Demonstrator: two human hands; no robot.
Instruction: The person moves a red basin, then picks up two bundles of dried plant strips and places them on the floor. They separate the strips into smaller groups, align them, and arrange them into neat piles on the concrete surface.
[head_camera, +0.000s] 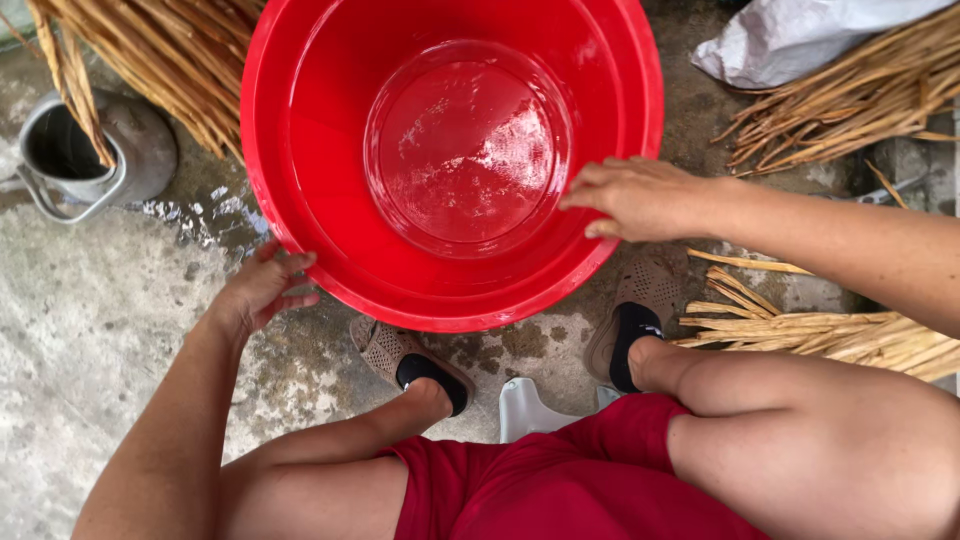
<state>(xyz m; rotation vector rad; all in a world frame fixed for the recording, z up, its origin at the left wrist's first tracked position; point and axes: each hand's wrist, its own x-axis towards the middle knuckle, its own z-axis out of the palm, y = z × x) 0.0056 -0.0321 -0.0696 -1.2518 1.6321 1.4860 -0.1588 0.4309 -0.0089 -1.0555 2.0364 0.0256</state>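
Red plastic basin (330, 150) is seen from above on wet concrete floor (90, 330), centred just ahead of the knees, mouth up; it is round, so no long axis is given. A thin film of water is seen on its flat bottom.

The basin lies between the two hands. Left hand (262, 290) is placed against the outer lower-left wall, fingers loosely spread and curled along the rim, touching rather than clamped. Right hand (635, 197) is laid over the right rim, fingers bent together, tips pointed inward over the wall. Both hands are equally near; grip is across the width.

Dry reed bundles (170, 50) are seen above left, more reeds (860, 95) to the right. Grey metal jug (85, 155) stands left, well apart. Sandalled feet (410, 360) are tucked just under the near rim.
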